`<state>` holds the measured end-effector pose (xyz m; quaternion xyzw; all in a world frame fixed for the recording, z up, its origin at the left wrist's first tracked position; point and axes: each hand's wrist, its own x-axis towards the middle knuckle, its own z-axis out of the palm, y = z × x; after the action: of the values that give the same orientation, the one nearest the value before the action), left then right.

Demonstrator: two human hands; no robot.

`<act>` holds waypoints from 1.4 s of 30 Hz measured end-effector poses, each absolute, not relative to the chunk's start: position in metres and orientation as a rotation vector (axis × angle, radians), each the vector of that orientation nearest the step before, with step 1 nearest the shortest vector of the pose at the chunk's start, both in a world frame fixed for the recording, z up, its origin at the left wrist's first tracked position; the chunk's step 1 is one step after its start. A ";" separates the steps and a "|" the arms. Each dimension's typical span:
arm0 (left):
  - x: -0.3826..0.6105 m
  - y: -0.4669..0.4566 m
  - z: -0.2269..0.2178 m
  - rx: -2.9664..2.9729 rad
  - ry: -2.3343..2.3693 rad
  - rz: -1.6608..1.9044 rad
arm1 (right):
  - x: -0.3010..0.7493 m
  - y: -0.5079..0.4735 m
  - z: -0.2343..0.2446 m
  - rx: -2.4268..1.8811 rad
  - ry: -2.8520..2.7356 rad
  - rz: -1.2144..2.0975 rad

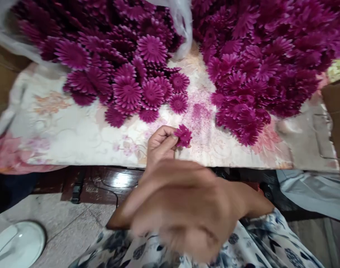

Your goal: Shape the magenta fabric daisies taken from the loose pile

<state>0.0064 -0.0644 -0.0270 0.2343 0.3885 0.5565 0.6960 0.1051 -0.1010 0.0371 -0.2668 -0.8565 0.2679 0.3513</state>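
Between the thumb and fingers of my left hand (162, 143) is a small magenta artificial flower (183, 135), held just above the cloth near the table's front edge. My right hand (183, 212) is raised close to the camera, in front of my left forearm. Motion smears it, so its fingers and anything in them cannot be made out. Beyond my left hand lies a loose pile of flat, daisy-like magenta flower pieces (127, 92). To the right spreads a large heap of fuller, ruffled magenta flowers (242, 82).
A floral cloth (75, 137) covers the table, with magenta specks (199, 113) between the piles. White plastic wrap (183, 26) hangs at the back. Cardboard (337, 115) stands at the right. Below left, a round white object (19, 243) is near the tiled floor.
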 end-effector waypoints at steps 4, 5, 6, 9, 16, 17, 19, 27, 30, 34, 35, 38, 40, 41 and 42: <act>0.002 -0.066 -0.027 0.576 0.830 1.249 | 0.139 -0.079 0.028 -0.949 -1.824 0.699; 0.001 -0.067 -0.029 0.621 0.796 1.276 | 0.147 -0.075 0.022 -1.081 -1.782 0.729; 0.000 -0.068 -0.030 0.676 0.764 1.287 | 0.154 -0.071 0.016 -1.163 -1.761 0.827; -0.003 -0.069 -0.035 0.851 0.728 1.273 | 0.163 -0.066 -0.001 -1.166 -1.592 1.286; -0.004 -0.070 -0.040 0.972 0.820 1.232 | 0.155 -0.068 -0.008 -1.101 -1.261 1.493; -0.003 -0.070 -0.040 0.975 0.840 1.232 | 0.155 -0.068 -0.008 -1.105 -1.267 1.494; -0.001 -0.070 -0.038 1.012 0.889 1.239 | 0.155 -0.069 -0.008 -1.114 -1.304 1.499; 0.005 -0.071 -0.033 1.185 0.977 1.269 | 0.156 -0.072 -0.014 -1.228 -1.358 1.381; 0.005 -0.071 -0.036 1.049 0.911 1.273 | 0.160 -0.073 -0.014 -1.283 -1.513 1.196; 0.006 -0.070 -0.038 0.911 0.811 1.241 | 0.161 -0.072 -0.012 -1.321 -1.706 0.964; 0.006 -0.070 -0.038 0.896 0.798 1.227 | 0.161 -0.072 -0.011 -1.322 -1.739 0.915; 0.008 -0.069 -0.037 0.885 0.746 1.194 | 0.159 -0.071 -0.012 -1.315 -1.816 0.752; 0.009 -0.069 -0.038 0.869 0.733 1.181 | 0.157 -0.070 -0.012 -1.305 -1.871 0.636; 0.010 -0.068 -0.038 0.854 0.736 1.175 | 0.156 -0.069 -0.013 -1.299 -1.897 0.589; 0.011 -0.068 -0.038 0.839 0.740 1.170 | 0.155 -0.069 -0.013 -1.294 -1.919 0.552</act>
<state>0.0110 -0.0683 -0.0379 0.3750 0.3310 0.5234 0.6899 0.1552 -0.0692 -0.0127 -0.5049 -0.7485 0.2154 0.3720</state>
